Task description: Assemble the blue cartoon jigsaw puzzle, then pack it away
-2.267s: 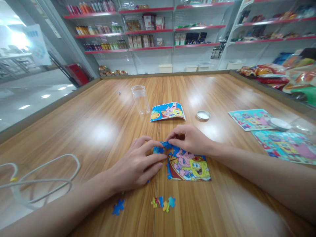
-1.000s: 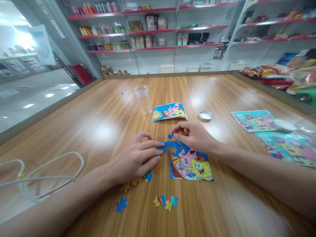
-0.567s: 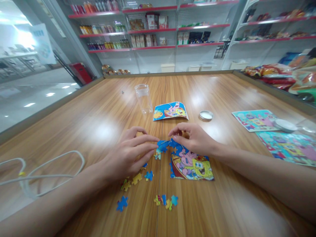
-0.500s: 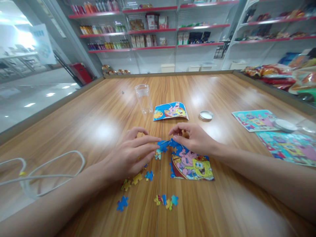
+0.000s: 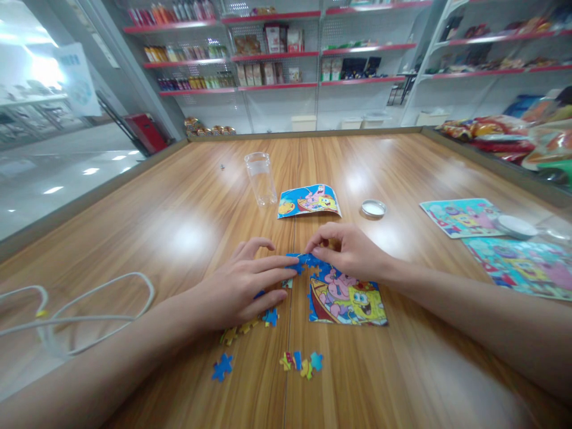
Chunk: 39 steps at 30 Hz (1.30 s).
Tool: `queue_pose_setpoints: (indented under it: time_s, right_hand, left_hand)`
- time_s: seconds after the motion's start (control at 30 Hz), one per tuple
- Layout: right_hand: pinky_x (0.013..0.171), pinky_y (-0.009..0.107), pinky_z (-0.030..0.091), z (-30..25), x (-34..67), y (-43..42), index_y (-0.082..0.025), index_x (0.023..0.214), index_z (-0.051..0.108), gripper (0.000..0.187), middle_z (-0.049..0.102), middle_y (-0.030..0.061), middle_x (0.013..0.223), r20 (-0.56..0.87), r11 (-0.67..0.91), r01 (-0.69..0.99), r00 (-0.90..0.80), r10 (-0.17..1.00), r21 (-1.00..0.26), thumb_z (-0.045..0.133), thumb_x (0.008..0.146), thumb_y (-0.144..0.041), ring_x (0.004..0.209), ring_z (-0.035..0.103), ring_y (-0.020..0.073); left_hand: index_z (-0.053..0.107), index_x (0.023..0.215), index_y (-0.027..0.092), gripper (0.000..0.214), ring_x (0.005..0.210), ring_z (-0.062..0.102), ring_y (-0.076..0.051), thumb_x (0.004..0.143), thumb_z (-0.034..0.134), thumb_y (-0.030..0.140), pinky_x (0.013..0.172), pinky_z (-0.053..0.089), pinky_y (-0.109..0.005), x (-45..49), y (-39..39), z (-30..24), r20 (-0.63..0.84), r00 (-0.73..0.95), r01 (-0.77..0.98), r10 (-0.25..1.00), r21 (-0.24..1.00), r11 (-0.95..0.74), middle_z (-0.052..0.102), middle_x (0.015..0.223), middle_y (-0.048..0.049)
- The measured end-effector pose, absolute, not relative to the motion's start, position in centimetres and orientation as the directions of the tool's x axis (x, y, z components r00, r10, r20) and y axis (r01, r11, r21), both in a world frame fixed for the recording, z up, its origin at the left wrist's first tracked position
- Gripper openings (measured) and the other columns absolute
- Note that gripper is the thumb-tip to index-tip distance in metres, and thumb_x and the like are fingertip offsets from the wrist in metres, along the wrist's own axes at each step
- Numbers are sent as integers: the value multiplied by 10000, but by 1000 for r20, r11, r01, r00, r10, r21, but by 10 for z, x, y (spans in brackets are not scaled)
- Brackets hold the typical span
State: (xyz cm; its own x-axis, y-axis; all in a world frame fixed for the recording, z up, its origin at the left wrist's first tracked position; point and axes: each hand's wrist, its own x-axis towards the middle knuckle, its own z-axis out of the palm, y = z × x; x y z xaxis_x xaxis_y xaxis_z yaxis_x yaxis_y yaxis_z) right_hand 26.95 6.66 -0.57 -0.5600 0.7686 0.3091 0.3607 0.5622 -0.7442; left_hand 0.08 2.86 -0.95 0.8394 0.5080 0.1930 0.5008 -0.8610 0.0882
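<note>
A partly joined jigsaw puzzle point(image 5: 346, 298) with cartoon figures in a boat lies flat on the table. Blue pieces run along its top edge to the left. At that edge my right hand point(image 5: 351, 250) pinches a blue puzzle piece point(image 5: 308, 258) between thumb and forefinger. My left hand point(image 5: 250, 279) is open, its fingers stretched out and fingertips resting at the left end of the blue strip. Under and beside its palm lie loose pieces, among them a blue one point(image 5: 270, 317) and yellow ones, partly hidden. Closer to me lie a blue piece point(image 5: 222, 367) and several small mixed pieces point(image 5: 305, 364).
A curved picture card point(image 5: 309, 201) lies beyond my hands, between a clear plastic jar point(image 5: 261, 180) and a round lid point(image 5: 373, 208). More picture sheets point(image 5: 527, 265) and a white lid point(image 5: 517, 226) are at right. A white cable point(image 5: 98, 319) loops at left. Stocked shelves stand behind.
My left hand has shifted slightly right, its fingertips now over the left blue piece. The gap in the top blue strip looks closed up, and my right fingers pinch lower at the edge.
</note>
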Motion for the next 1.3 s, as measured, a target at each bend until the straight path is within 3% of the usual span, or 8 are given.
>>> queue_pose_setpoints:
  time_s: [0.17, 0.4, 0.63, 0.83, 0.97, 1.1, 1.3]
  right_hand:
    - [575, 255, 398, -11, 262, 66, -149, 879, 753, 157, 680, 18, 730, 242, 542, 396, -595, 766, -741, 600, 845, -137, 618, 550, 110]
    - [788, 329, 366, -11, 263, 62, -203, 894, 763, 127, 677, 28, 845, 354, 715, 493, -637, 684, -495, 658, 833, -168, 842, 571, 173]
    - [793, 345, 302, -13, 268, 57, -235, 874, 767, 75, 611, 10, 805, 348, 748, 529, -668, 658, -400, 701, 850, -265, 838, 536, 179]
    - [786, 345, 321, -14, 266, 58, -224, 867, 759, 90, 611, 20, 808, 367, 753, 515, -663, 653, -409, 683, 865, -271, 830, 536, 183]
    - [818, 362, 369, -10, 271, 60, -202, 922, 732, 163, 621, 39, 849, 505, 788, 460, -605, 616, -410, 593, 859, -143, 867, 553, 196]
    - [826, 379, 395, -8, 275, 61, -189, 948, 705, 251, 626, 50, 869, 600, 839, 426, -589, 542, -339, 567, 782, -61, 879, 549, 208]
    - [787, 393, 396, -10, 276, 60, -223, 962, 723, 332, 697, 44, 931, 586, 905, 346, -690, 425, -249, 552, 735, -51, 854, 548, 210]
  left_hand:
    - [570, 1376, 227, 409, 1284, 457, -291, 976, 583, 309, 1105, 369, -501, 2, 29, -9, 209, 841, 492, 500, 91, -866, 561, 1465, -28]
    - [580, 1358, 219, 390, 1257, 474, -279, 978, 579, 309, 1118, 363, -495, 1, 30, -9, 213, 848, 476, 485, 94, -874, 556, 1472, -28]
    - [577, 1369, 236, 409, 1266, 466, -288, 968, 594, 313, 1113, 378, -521, 1, 29, -10, 207, 841, 486, 500, 116, -866, 574, 1453, -36]
    - [569, 1376, 237, 414, 1251, 477, -278, 968, 594, 307, 1111, 380, -517, 1, 29, -10, 208, 842, 481, 497, 126, -868, 580, 1446, -39]
    - [574, 1371, 234, 408, 1280, 450, -295, 970, 588, 305, 1090, 401, -511, 1, 29, -9, 195, 842, 486, 503, 131, -864, 568, 1458, -37]
    - [559, 1386, 231, 418, 1291, 445, -298, 975, 579, 302, 1099, 394, -519, 1, 29, -10, 194, 844, 484, 499, 125, -866, 561, 1466, -31]
    - [566, 1382, 231, 421, 1292, 437, -307, 968, 592, 298, 1086, 409, -516, 0, 30, -11, 212, 844, 475, 492, 126, -871, 577, 1447, -40]
